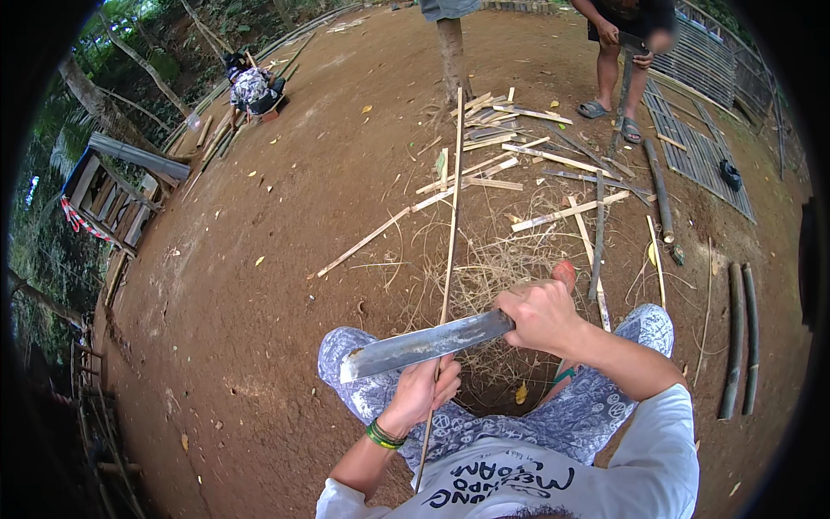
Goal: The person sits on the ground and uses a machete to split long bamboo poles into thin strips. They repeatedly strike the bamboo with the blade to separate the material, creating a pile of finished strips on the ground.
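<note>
My right hand point(541, 317) is closed round the handle of a machete, which the fist mostly hides. The machete's broad grey blade point(432, 344) points left, passing just above my left hand point(419, 391). A long, thin bamboo strip point(453, 216) runs from near my lap out over the ground, and my left fingers are wrapped round it. The blade crosses over this strip close to the left hand; whether the edge touches it I cannot tell. Curly pale shavings point(501, 277) lie heaped on the ground beyond my knees.
Split bamboo strips point(497, 164) lie scattered ahead, by a tree trunk point(451, 60). Dark poles point(735, 342) rest at the right. A co-worker point(618, 52) stands at the far right with a blade on an upright piece; another person point(252, 89) crouches far left. A small wooden shelter point(117, 195) stands left.
</note>
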Available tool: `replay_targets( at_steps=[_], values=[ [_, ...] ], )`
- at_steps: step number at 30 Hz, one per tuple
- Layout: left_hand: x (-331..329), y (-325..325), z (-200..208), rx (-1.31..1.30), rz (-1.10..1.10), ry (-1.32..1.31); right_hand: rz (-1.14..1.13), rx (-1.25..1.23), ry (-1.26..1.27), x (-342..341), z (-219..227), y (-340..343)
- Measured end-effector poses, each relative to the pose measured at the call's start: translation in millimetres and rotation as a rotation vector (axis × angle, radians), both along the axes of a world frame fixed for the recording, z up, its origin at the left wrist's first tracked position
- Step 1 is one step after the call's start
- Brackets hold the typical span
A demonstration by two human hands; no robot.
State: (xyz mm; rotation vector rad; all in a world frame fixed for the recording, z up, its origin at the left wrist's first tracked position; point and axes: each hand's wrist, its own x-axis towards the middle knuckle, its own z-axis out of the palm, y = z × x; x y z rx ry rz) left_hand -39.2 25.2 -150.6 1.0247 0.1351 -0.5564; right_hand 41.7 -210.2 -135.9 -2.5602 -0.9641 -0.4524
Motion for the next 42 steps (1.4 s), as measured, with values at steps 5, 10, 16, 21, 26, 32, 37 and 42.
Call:
replay_targets(
  at_steps=[5, 10, 16, 21, 26, 32, 37, 42],
  values=[
    [-14.7, 1.3, -8.3, -0.065, -0.034, 0.042, -0.393, 0.064, -0.136, 46.6, 13.2, -32.1],
    [-4.6, -1.2, -13.7, -0.021, 0.000, 0.013, -0.049, -0.051, 0.067, 6.4, -1.2, -7.0],
    [-12.7, 0.1, -13.9, -0.040, -0.012, 0.036, -0.332, 0.024, 0.015, 38.0, 2.6, -26.4],
    [-7.8, -2.9, -14.0, -0.002, -0.005, -0.045, 0.025, -0.008, 0.047, 7.0, 0.3, -7.6],
    [-5.7, 0.2, -15.0, 0.045, -0.002, -0.046, -0.062, -0.063, 0.047, 22.3, -4.4, -18.6],
    [-8.6, -1.9, -2.0, 0.005, -0.009, -0.037, -0.038, 0.019, -0.040, 27.2, -0.8, -21.9],
    [-9.6, -2.9, 0.2, -0.004, -0.017, -0.029, -0.051, -0.011, -0.057, 26.1, 2.8, -23.6],
    [-6.6, -3.3, -1.4, -0.013, -0.005, -0.032, -0.040, 0.014, -0.046, 12.9, -2.7, -13.5]
  ],
)
